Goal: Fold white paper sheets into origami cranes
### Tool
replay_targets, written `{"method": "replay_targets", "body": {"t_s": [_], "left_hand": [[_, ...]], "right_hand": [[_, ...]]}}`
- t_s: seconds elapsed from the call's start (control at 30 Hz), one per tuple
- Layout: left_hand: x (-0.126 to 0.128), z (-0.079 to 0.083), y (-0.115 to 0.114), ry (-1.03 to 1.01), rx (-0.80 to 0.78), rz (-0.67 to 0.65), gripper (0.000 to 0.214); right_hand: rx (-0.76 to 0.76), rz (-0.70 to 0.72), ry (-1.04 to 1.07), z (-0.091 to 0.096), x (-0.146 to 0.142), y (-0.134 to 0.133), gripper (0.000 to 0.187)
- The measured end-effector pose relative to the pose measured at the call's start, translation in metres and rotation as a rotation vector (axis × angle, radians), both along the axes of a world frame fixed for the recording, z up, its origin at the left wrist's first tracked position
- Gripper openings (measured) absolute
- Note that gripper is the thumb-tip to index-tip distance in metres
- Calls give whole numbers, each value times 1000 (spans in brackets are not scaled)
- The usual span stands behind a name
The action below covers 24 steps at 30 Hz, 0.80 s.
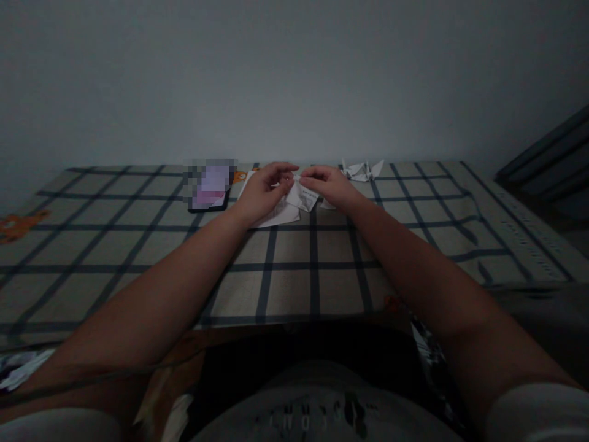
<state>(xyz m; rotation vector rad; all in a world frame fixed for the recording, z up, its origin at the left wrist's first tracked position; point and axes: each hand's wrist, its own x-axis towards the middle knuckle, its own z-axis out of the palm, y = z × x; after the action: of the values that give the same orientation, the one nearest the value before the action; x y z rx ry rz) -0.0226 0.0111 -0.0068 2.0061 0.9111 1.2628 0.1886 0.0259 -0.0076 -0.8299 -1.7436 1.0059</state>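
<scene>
My left hand [264, 190] and right hand [332, 186] pinch a folded white paper piece [300, 197], presumably steadying its creases; angular white paper cranes [358, 172] sit apart, likely for safety.

One piece of folded paper [301, 197] is held by one left hand [263, 191] and one right hand [335, 186]. To its left, one phone [212, 186] is seen; to its right, two paper cranes [359, 173] are counted; beneath it, one checked tablecloth [289, 282] is spread. White sheets [284, 216] beside it cannot be counted.
</scene>
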Motion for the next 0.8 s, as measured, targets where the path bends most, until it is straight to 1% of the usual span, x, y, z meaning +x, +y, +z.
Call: {"method": "replay_targets", "body": {"t_s": [0.17, 0.3, 0.4, 0.5, 0.63, 0.8], "left_hand": [[1, 1, 0, -1, -22, -13, 39], [2, 0, 0, -82, -85, -67, 40], [4, -1, 0, -116, -117, -105, 41], [5, -1, -1, -133, -133, -115, 41], [6, 1, -5, -185, -193, -93, 43], [8, 4, -10, -238, -344, -57, 44]], "right_hand": [[-22, 33, 8, -1, -1, -1, 22], [-38, 50, 12, 0, -2, -2, 19], [-29, 58, 29, 0, -2, -2, 19], [-14, 72, 40, -1, -1, -1, 22], [26, 61, 45, -2, -1, 0, 23], [132, 5, 2, -3, -1, 3, 18]]}}
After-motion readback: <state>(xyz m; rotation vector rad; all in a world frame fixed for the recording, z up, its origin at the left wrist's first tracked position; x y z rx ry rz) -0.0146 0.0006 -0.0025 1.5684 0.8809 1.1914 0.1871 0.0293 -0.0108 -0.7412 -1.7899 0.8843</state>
